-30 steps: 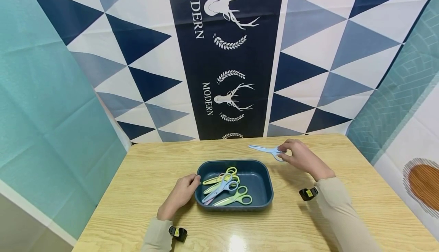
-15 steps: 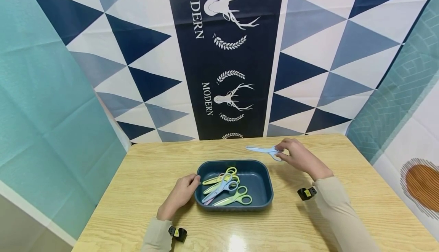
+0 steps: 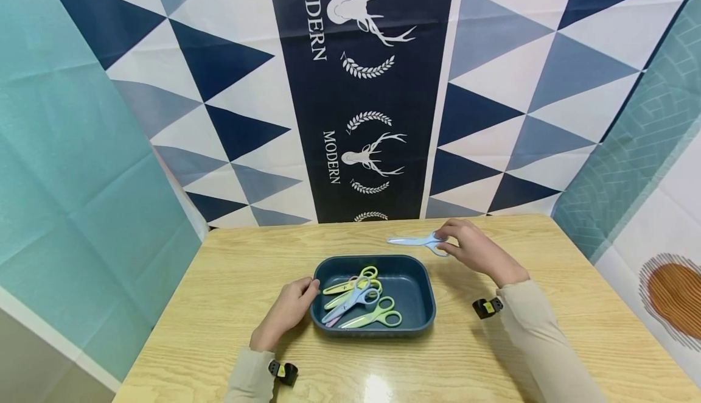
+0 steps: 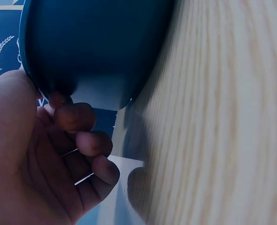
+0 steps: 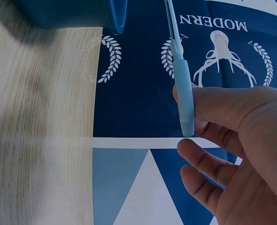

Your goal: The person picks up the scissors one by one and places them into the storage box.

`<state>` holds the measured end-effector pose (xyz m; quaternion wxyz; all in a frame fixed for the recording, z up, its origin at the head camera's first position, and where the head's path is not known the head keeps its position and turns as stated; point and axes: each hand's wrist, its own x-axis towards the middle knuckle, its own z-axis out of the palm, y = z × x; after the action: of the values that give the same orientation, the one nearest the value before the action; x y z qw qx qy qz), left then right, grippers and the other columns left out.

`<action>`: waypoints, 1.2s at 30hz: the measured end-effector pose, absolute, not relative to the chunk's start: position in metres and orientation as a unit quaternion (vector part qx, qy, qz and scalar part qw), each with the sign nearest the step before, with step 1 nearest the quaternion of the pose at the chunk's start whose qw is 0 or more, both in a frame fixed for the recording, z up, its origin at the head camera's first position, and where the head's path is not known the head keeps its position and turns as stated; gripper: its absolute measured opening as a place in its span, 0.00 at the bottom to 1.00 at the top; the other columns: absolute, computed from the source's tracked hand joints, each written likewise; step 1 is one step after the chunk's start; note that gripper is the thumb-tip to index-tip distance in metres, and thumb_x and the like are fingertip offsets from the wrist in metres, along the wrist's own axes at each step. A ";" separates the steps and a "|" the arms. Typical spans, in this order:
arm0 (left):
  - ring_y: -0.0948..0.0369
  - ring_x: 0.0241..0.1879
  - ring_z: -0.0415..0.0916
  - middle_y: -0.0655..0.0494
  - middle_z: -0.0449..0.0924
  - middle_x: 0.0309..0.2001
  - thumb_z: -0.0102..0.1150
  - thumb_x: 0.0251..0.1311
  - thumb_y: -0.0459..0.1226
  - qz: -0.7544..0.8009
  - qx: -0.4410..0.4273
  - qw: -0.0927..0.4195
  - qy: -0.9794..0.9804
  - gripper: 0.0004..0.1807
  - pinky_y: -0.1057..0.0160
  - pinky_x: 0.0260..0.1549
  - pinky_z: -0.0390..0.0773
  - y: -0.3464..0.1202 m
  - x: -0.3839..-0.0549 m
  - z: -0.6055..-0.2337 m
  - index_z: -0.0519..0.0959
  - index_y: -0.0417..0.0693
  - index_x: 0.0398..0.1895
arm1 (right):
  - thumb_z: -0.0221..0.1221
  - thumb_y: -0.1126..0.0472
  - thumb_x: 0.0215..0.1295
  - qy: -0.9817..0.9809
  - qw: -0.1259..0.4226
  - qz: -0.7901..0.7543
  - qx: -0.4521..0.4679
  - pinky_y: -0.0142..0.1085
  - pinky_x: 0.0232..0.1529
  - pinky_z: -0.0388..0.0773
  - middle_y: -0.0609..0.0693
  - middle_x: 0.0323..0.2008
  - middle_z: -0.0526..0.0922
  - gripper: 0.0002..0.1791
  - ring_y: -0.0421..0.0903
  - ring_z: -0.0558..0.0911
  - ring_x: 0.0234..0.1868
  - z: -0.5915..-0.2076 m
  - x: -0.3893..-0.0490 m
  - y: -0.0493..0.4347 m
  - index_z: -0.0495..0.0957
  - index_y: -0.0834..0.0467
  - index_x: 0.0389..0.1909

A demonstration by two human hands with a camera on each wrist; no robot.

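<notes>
A dark blue tray (image 3: 411, 329) stands on the table, with several scissors lying in its left part: yellow, green and a light blue pair (image 3: 350, 304) on top. My left hand (image 3: 290, 307) pinches the tray's left wall, thumb over the rim and curled fingers outside, as the left wrist view of the hand (image 4: 58, 145) shows. Behind the tray's right end, my right hand (image 3: 468, 246) holds another pair of light blue scissors (image 3: 411, 241) by the handles, blades pointing left. In the right wrist view those scissors (image 5: 184, 96) sit between thumb and fingers, above the table.
The wooden table (image 3: 230, 257) runs back to a patterned cloth (image 3: 372, 165) with triangles and deer heads. A teal cloth (image 3: 82, 178) hangs on the left. Bare tray floor (image 3: 408, 296) shows right of the scissors.
My right hand has drifted slightly left with the light blue scissors, whose blades have come down a little at the tip. My left hand stays at the tray.
</notes>
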<state>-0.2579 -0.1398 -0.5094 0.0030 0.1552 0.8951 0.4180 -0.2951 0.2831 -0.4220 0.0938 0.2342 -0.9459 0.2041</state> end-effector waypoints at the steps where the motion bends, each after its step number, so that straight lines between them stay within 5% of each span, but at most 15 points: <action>1: 0.66 0.20 0.60 0.62 0.62 0.20 0.45 0.81 0.47 0.418 0.155 0.001 0.895 0.22 0.69 0.23 0.63 -0.140 -0.258 -0.509 0.70 0.51 0.24 | 0.66 0.63 0.68 -0.946 0.093 0.204 0.235 0.57 0.53 0.78 0.56 0.45 0.85 0.09 0.57 0.81 0.48 -0.422 -0.295 0.282 0.86 0.62 0.46; 36: 0.66 0.22 0.62 0.61 0.64 0.22 0.44 0.81 0.47 0.378 0.166 0.014 0.911 0.20 0.68 0.25 0.65 -0.140 -0.259 -0.506 0.73 0.52 0.27 | 0.70 0.69 0.60 -0.928 0.116 0.171 0.310 0.54 0.52 0.79 0.54 0.43 0.85 0.08 0.56 0.81 0.48 -0.414 -0.291 0.268 0.87 0.60 0.40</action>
<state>-0.2591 -0.1399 -0.5064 0.0136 0.1659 0.9108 0.3779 -0.2911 0.2676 -0.4145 0.1164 0.3103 -0.9279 0.1708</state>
